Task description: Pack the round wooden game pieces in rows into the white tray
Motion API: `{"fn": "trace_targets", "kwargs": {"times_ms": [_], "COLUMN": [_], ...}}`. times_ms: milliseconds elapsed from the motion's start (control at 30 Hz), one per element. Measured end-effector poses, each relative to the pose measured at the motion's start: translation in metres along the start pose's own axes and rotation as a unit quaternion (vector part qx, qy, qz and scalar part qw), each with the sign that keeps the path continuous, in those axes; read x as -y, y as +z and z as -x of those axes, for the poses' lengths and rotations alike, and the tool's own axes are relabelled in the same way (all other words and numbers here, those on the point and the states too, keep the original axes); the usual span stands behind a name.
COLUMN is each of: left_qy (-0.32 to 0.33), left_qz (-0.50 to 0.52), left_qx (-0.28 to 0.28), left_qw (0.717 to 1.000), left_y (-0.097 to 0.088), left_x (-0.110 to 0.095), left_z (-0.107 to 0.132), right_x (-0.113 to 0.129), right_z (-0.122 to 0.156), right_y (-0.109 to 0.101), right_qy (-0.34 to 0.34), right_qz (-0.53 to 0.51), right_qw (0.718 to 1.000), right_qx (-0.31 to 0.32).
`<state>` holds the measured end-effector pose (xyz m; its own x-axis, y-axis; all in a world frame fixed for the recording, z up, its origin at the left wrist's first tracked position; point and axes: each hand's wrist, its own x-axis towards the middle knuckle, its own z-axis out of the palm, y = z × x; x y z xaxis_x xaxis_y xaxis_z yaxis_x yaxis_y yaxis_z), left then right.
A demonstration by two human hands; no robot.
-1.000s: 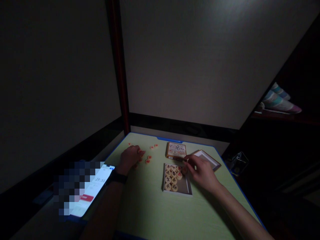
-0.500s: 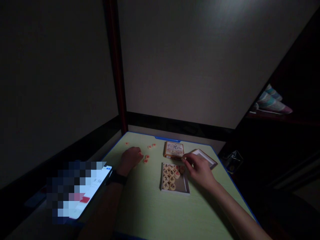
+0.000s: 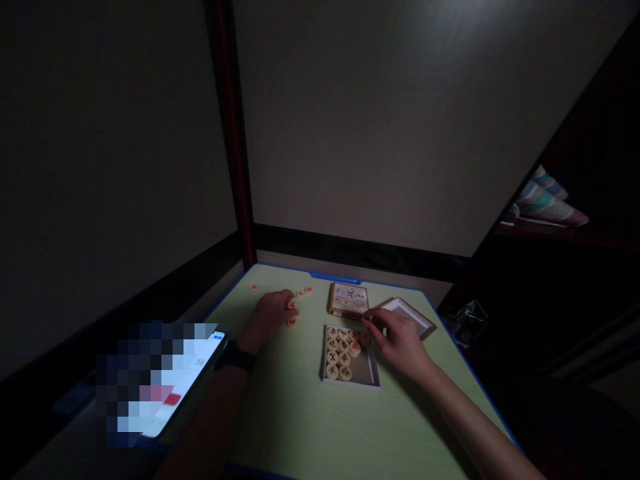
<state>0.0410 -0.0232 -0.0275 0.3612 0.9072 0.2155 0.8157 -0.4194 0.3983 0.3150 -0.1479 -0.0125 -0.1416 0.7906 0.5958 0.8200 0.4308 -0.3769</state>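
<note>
A shallow grey tray [image 3: 369,373] on the green table [image 3: 310,420] holds several round pale game discs [image 3: 341,350] with dark and red marks. My right hand [image 3: 397,341] rests at the tray's top right corner, fingers curled, fingertips by a disc there. My left hand [image 3: 273,312] lies on loose red-marked discs [image 3: 292,321] to the left of the tray, fingertips pinching one. More loose discs [image 3: 304,291] lie just beyond it.
A printed box lid [image 3: 349,299] lies behind the tray, and an open box part [image 3: 406,314] to its right. A lit phone [image 3: 170,393] stands at the table's left edge. Walls close in behind; a dark shelf [image 3: 545,230] is at right.
My left hand has reached a little further out onto the loose discs and taken one in its fingertips. My right hand has barely shifted at the tray's corner.
</note>
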Motion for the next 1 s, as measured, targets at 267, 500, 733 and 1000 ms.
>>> {"fn": "trace_targets", "kwargs": {"times_ms": [267,500,733,1000], "left_qy": [0.038,-0.051,-0.075,-0.048], "left_qz": [0.002,0.003,-0.065,-0.052], "left_qx": [0.021,-0.068,-0.034,-0.019], "left_qw": [0.999,0.996,0.994,0.997], "left_y": [0.003,-0.021,-0.02,-0.002], "left_x": [0.002,0.011,0.022,0.033], "left_z": [0.002,0.003,0.005,0.004], "right_x": [-0.001,-0.004,0.017,0.041], "right_z": [0.0,0.003,-0.027,-0.096], "right_y": [0.002,0.002,0.022,0.093], "right_qy": [0.006,0.013,-0.011,-0.147], "right_qz": [-0.015,-0.008,0.003,0.008], "right_qw": [1.0,0.999,0.992,0.944], "right_qx": [0.011,0.032,0.127,0.297]}}
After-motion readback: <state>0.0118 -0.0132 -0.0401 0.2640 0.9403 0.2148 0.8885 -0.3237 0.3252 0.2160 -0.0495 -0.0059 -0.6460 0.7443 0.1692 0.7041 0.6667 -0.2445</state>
